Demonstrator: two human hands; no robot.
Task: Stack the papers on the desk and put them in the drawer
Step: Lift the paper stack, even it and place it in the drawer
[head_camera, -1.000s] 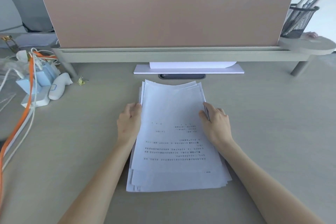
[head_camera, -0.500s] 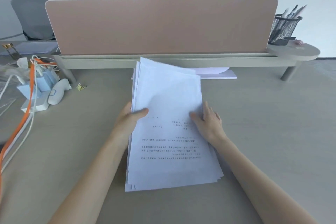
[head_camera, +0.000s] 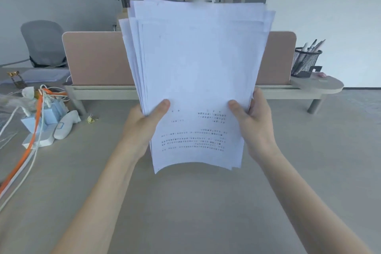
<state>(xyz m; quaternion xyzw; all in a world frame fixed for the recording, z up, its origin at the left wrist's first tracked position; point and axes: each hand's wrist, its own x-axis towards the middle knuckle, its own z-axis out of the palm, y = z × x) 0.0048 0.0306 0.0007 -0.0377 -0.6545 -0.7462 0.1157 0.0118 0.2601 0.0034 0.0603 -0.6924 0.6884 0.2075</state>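
A thick stack of white printed papers (head_camera: 198,72) stands nearly upright above the desk (head_camera: 185,202), its bottom edge lifted clear of the surface. The sheets are fanned unevenly at the top and left side. My left hand (head_camera: 144,126) grips the stack's left edge, thumb on the front sheet. My right hand (head_camera: 253,121) grips the right edge the same way. No drawer is in view.
A pink divider panel (head_camera: 94,57) on a raised shelf runs behind the papers. A mesh pen cup (head_camera: 305,62) stands at the shelf's right end. Cables, a blue adapter and a white device (head_camera: 66,128) clutter the left. A person sits beyond the divider.
Both hands closed on the stack's sides and lifted it from lying flat on the desk to nearly upright. The camera view tilted upward.
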